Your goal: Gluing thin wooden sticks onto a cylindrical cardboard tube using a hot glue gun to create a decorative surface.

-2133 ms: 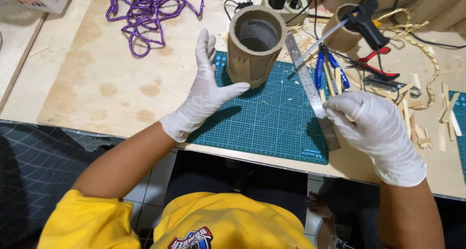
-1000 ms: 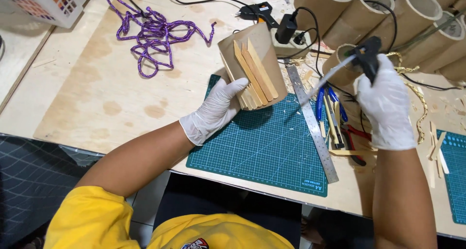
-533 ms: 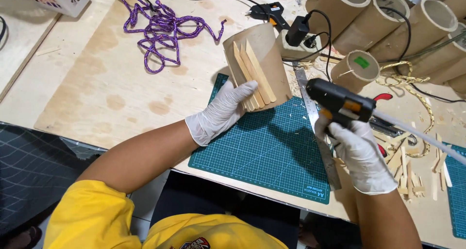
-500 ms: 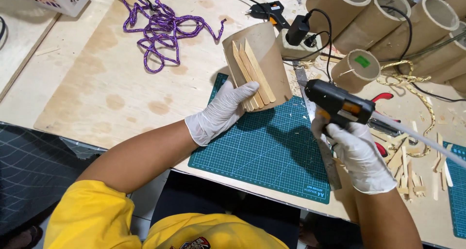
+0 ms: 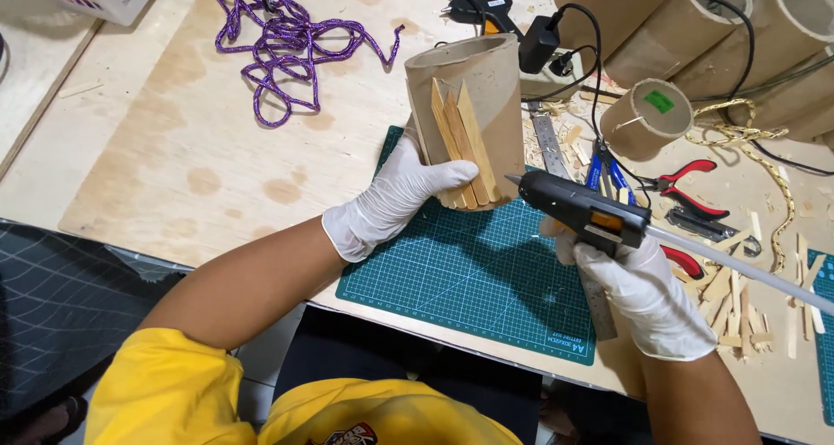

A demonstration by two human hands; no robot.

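The left hand (image 5: 395,197) in a white glove holds a brown cardboard tube (image 5: 469,106) tilted over the green mat (image 5: 469,271). Its grip is closed around the tube's bottom end. Three flat wooden sticks (image 5: 460,141) are stuck side by side on the tube. The right hand (image 5: 638,289) has its grip closed on a black glue gun (image 5: 578,206). The gun's tip points at the tube, just beside the sticks' bottom ends, but I cannot tell if it touches. To do this well, I think the tube must stay very still and the glue should go on in a thin line next to the last stick. A metal ruler (image 5: 565,210) lies by the mat, and a purple rope (image 5: 287,46) lies far from the tube on the bench (image 5: 156,150).
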